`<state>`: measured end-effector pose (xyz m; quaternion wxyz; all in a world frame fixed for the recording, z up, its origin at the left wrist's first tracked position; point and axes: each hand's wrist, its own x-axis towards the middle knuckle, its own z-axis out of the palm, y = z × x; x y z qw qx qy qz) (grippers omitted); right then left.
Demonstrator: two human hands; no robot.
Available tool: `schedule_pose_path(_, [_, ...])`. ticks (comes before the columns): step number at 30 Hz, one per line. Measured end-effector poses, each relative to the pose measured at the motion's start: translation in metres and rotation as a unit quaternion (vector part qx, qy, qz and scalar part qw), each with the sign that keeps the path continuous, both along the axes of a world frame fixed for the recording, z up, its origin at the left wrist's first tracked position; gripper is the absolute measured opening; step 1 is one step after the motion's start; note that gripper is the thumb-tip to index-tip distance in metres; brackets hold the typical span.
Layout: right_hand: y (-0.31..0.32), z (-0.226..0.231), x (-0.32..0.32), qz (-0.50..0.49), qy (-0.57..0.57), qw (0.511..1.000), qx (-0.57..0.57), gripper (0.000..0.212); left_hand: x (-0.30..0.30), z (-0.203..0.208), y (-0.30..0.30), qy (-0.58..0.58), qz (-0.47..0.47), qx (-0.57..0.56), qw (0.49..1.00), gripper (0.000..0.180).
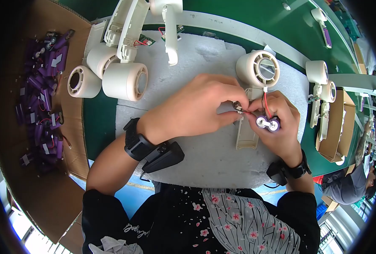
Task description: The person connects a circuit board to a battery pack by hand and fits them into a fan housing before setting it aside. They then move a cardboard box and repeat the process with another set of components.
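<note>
My left hand (pixel 200 103) reaches in from the left, thumb and forefinger pinching a small dark wired part (pixel 238 106); its exact kind is too small to tell. In my right hand (pixel 283 116) is a purple battery pack (pixel 268 123), its white-capped cell ends facing up. Red and black wires run from the pack, some up to a white plug and some toward the left fingertips. Beneath both hands lies a cream handheld fan body, with its round head (pixel 249 70) at the far end and its open handle shell (pixel 247 137) partly hidden.
A white foam slab (pixel 205 158) lies under the work. Several cream fan bodies (pixel 120 80) stand at the far left. A cardboard box (pixel 76 139) at left holds several purple battery packs (pixel 46 93). More fan parts (pixel 317 72) and a smaller box (pixel 336 131) sit right, near another person (pixel 348 186).
</note>
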<state>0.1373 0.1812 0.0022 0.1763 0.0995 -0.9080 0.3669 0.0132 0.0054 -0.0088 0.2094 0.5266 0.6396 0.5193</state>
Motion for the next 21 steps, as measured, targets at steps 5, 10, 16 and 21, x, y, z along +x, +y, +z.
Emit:
schedule_pose_path(5, [0.002,0.001,0.001,-0.004,-0.032,0.999,-0.005,0.033,-0.001,0.001,-0.001,-0.003,0.001,-0.021,1.000,0.024])
schedule_pose_path(10, [-0.001,0.003,0.000,-0.023,-0.039,0.999,0.000,0.034,-0.002,0.008,0.000,-0.030,0.006,-0.041,0.999,0.017])
schedule_pose_path(16, [-0.001,0.005,0.000,-0.019,-0.034,0.999,0.000,0.034,-0.003,0.004,-0.002,0.002,0.000,-0.010,1.000,0.022])
schedule_pose_path(21, [0.001,0.001,-0.001,-0.002,-0.028,1.000,-0.005,0.034,-0.003,-0.004,-0.004,0.038,0.039,0.024,0.998,0.026])
